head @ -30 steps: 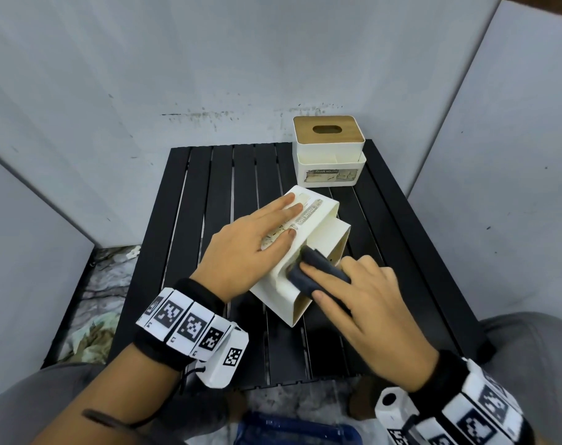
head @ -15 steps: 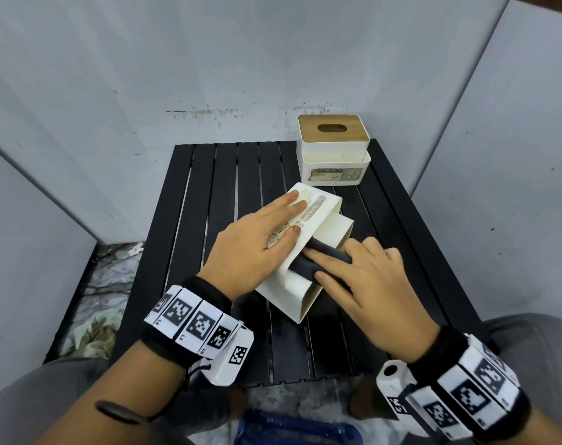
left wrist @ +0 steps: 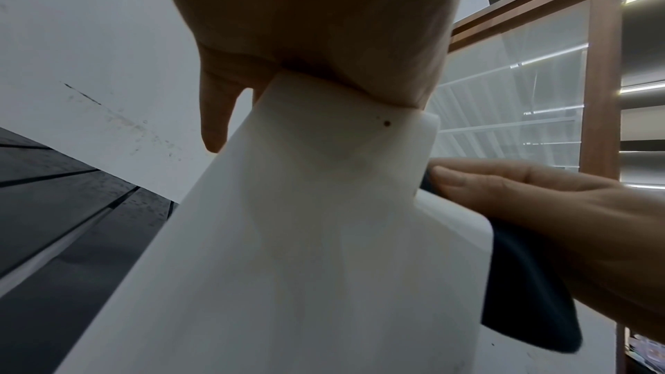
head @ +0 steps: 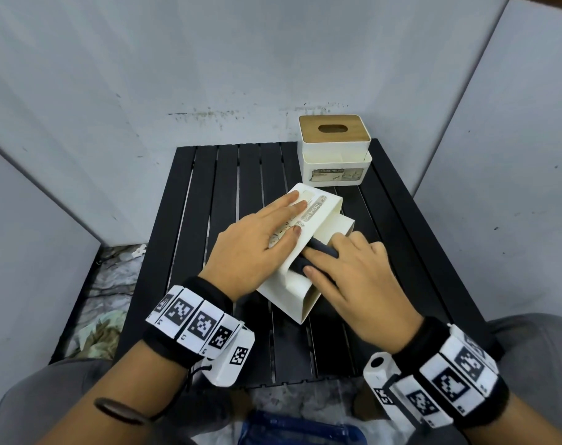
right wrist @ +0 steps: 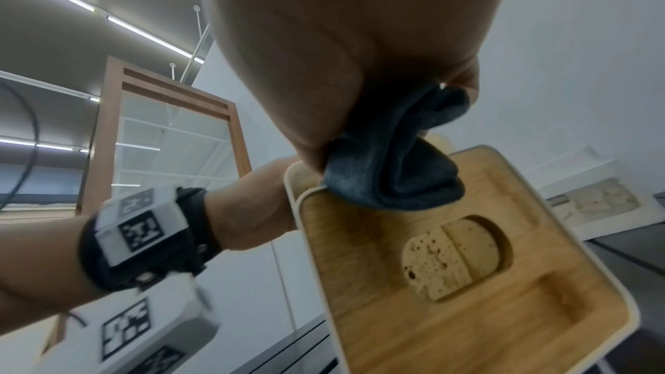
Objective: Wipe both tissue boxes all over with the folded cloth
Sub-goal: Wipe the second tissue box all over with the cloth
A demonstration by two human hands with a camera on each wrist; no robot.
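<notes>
Resting on the black slatted bench [head: 228, 200], near its centre, the near tissue box [head: 286, 293] lies tipped on its side, wooden lid end toward 5 o'clock, label face up; it reads as a rigid, light, hollow plastic shell with smooth walls, so likely to skate on the slats unless pinned. At 1 o'clock from it, well apart at the bench's far edge, the second tissue box [head: 334, 146] stands upright, wooden lid on top, untouched by either hand. Left hand [head: 257, 248] is laid flat, fingers straight, pressing down on the label face to steady the box; a flat press on the broad face looks the sound hold, since the walls offer little friction for a pinch. Right hand [head: 356, 277] has its fingers curled around the folded cloth [head: 318, 252], dark grey and soft, bunching readily; the right wrist view shows it pressed at the rim of the lid. Judgement: the first box is partly wiped, the second not yet begun.
</notes>
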